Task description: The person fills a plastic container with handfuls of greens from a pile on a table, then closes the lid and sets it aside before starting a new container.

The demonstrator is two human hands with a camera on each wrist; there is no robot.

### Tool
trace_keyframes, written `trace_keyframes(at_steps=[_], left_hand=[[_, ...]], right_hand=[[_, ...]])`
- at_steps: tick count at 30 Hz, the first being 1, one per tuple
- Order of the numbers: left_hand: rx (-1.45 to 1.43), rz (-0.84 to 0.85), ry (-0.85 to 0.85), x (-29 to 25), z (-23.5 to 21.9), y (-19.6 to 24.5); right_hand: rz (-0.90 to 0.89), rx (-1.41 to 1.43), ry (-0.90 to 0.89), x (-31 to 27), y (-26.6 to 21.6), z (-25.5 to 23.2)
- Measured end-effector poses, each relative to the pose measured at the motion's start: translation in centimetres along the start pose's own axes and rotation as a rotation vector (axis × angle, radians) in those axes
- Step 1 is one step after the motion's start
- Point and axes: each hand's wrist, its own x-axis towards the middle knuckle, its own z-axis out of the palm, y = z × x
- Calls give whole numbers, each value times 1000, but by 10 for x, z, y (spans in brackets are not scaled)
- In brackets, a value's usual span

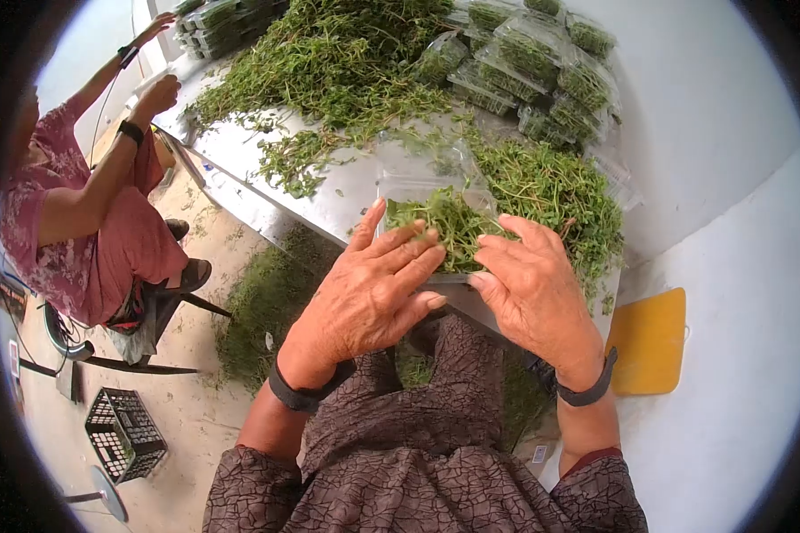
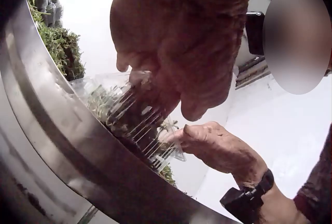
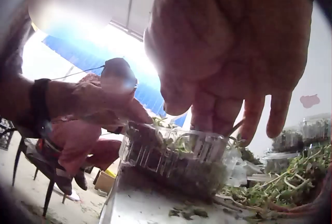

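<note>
A clear plastic box (image 3: 174, 154) of green sprigs (image 1: 458, 233) stands at the table's near edge, its lid (image 1: 431, 169) raised on the far side. My left hand (image 1: 364, 289) lies over the box's left part, fingers extended and touching the greens. At the right side, my right hand (image 1: 538, 298) has its fingertips on the greens and rim, fingers slightly bent. In the left wrist view the ribbed box wall (image 2: 142, 125) shows below the left hand (image 2: 176, 37), with the right hand (image 2: 218, 148) beyond it.
Loose greens (image 1: 329, 62) are heaped at the back and right of the table (image 1: 324, 209). Filled boxes (image 1: 533, 67) are stacked at the back right, others at the back left. Another person (image 1: 89, 213) sits at the left. A black crate (image 1: 126, 435) and yellow board (image 1: 649, 342) are also in view.
</note>
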Motion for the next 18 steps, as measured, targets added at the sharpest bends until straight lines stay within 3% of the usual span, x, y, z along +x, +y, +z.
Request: trace_keyframes(at_steps=[3,5,11,18], left_hand=[[-27,5,-88,3,1,-1],[-7,32,-7,4,2,-2],[24,-3,-29,2,-8,-1],[44,40,86,0,-10,0]], right_hand=[[39,-42,-58,1,2,-2],[12,16,0,0,5,0],[47,74,191,-10,6,1],[99,99,159,-22,-15,15]])
